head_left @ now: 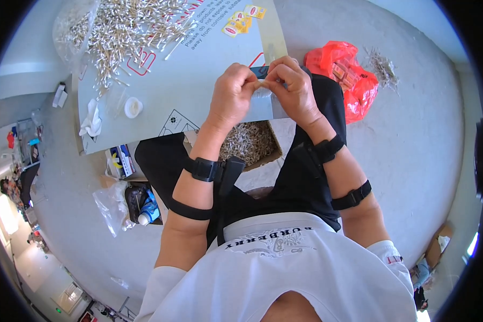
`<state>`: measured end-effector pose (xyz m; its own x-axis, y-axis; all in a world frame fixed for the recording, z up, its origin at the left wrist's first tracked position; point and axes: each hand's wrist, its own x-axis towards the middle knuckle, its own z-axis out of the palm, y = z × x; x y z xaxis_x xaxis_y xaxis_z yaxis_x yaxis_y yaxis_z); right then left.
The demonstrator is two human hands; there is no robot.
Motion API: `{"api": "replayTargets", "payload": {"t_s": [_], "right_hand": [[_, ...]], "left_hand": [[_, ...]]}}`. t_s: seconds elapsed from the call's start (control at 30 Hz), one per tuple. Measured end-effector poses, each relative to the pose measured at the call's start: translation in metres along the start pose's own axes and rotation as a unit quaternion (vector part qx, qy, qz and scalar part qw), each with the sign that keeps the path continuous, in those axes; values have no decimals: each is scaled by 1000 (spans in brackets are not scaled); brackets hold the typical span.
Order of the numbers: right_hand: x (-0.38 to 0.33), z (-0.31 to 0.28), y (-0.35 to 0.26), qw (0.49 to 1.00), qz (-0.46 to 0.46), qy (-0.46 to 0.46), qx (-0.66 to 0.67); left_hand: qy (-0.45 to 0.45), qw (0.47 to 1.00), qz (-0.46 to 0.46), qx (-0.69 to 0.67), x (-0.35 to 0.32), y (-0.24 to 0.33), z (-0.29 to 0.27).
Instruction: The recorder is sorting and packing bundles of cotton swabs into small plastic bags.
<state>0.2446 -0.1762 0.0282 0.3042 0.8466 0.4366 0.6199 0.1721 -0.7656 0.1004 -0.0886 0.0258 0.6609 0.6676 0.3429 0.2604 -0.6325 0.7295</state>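
Both hands meet over the near right corner of the table, fingertips almost touching. My left hand (234, 92) pinches with thumb and forefinger. My right hand (294, 88) pinches close beside it, its fingers curled. Between the fingertips is something small and pale, mostly hidden; I cannot make out its kind. Just under it a clear, shiny patch shows, perhaps thin plastic. Behind the fingers lies a dark blue flat piece (259, 72). Farther left, a big loose heap of cotton swabs (124, 35) spreads over the table (198, 80).
Yellow packets (242, 22) lie at the table's far side; a round white lid (133, 107) and crumpled tissue (91, 121) at its left. Below the edge, a cardboard box (271, 147) holds many swabs. A red plastic bag (359, 96) with pink packs stands on the floor at right.
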Motion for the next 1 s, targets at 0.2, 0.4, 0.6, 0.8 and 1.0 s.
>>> {"api": "replayTargets", "payload": {"t_s": [0.2, 0.4, 0.6, 0.8, 1.0], "right_hand": [[4, -11, 5, 978, 143, -90, 124], [12, -13, 5, 970, 170, -142, 105], [-6, -4, -11, 996, 60, -68, -3], [-13, 1, -4, 989, 107, -75, 63], [-5, 1, 0, 991, 89, -73, 63]], "left_hand": [[-62, 982, -72, -165, 3, -2, -15], [-116, 958, -169, -203, 6, 1, -15], [-35, 983, -122, -132, -10, 5, -12], [-30, 974, -142, -171, -17, 3, -14], [-43, 988, -82, -120, -11, 0, -29]]}}
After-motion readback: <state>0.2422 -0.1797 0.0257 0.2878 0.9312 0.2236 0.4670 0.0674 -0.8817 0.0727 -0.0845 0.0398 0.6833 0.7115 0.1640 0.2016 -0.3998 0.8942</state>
